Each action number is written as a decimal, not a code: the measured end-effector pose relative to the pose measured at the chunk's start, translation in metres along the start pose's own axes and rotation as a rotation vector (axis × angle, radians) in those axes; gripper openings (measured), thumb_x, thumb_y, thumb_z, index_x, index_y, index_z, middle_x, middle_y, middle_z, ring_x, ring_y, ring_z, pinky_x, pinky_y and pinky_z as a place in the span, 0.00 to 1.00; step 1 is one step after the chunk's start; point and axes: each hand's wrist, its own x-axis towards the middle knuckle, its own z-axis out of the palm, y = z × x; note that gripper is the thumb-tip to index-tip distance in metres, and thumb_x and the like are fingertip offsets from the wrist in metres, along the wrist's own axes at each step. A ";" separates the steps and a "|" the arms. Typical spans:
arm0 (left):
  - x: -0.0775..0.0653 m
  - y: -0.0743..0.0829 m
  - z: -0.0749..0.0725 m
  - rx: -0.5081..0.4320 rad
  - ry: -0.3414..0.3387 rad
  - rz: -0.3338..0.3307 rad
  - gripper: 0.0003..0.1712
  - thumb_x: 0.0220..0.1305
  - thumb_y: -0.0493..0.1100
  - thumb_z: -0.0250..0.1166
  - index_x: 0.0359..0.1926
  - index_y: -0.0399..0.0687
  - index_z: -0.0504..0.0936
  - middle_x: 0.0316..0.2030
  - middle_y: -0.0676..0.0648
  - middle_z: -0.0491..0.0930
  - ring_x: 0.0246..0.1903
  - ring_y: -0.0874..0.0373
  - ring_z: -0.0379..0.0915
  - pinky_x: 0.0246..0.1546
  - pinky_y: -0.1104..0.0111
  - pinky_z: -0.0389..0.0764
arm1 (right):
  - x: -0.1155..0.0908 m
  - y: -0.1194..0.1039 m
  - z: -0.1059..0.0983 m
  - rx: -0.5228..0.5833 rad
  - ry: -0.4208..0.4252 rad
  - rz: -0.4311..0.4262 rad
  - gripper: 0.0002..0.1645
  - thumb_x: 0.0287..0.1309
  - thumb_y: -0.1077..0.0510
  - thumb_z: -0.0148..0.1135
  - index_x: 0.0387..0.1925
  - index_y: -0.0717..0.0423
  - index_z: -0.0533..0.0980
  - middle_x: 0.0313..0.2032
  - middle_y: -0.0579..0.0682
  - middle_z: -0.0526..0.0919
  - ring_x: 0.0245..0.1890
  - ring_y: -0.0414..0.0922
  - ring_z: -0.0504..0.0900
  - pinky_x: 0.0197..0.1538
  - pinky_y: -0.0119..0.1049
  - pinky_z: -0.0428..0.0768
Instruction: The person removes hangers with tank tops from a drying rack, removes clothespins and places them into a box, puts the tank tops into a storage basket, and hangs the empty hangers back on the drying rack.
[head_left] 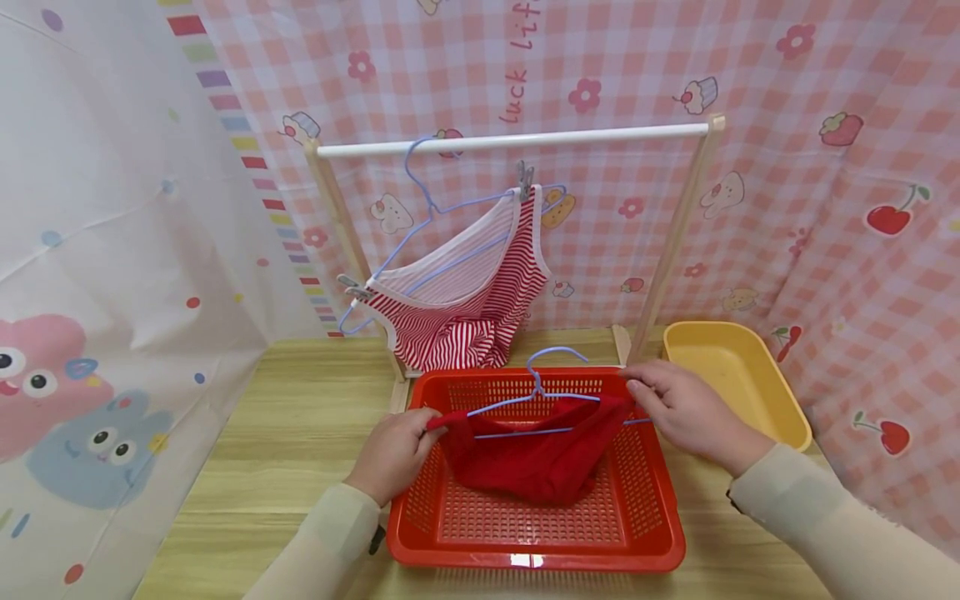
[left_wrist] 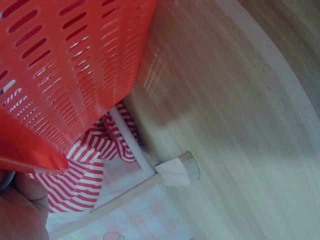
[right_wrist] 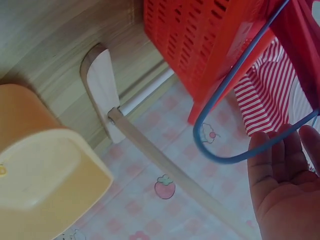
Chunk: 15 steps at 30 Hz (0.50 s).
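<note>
Left hand [head_left: 396,454] pinches the left end of a red garment [head_left: 528,473] on a blue hanger [head_left: 537,383], right hand [head_left: 688,408] pinches its right end, red perforated basket [head_left: 536,558] beneath, striped tank top [head_left: 521,275] on far rack [head_left: 585,137]

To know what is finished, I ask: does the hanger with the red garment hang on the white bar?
No, in the head view this blue hanger has its hook free, clearly apart from the white bar.

Has blue hanger [right_wrist: 231,160] crossing before right hand [right_wrist: 286,187], red fabric [right_wrist: 298,37] just above the grip, striped garment [right_wrist: 265,95] behind it, perforated red basket [right_wrist: 187,37] near, yellow bin [right_wrist: 42,167] well apart.
</note>
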 end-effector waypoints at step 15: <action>0.000 0.000 -0.001 0.029 0.010 0.022 0.03 0.73 0.48 0.67 0.42 0.58 0.86 0.37 0.58 0.88 0.37 0.62 0.81 0.51 0.56 0.83 | 0.000 -0.016 0.009 -0.016 -0.068 -0.049 0.17 0.74 0.58 0.63 0.59 0.56 0.83 0.54 0.51 0.87 0.54 0.51 0.86 0.59 0.56 0.83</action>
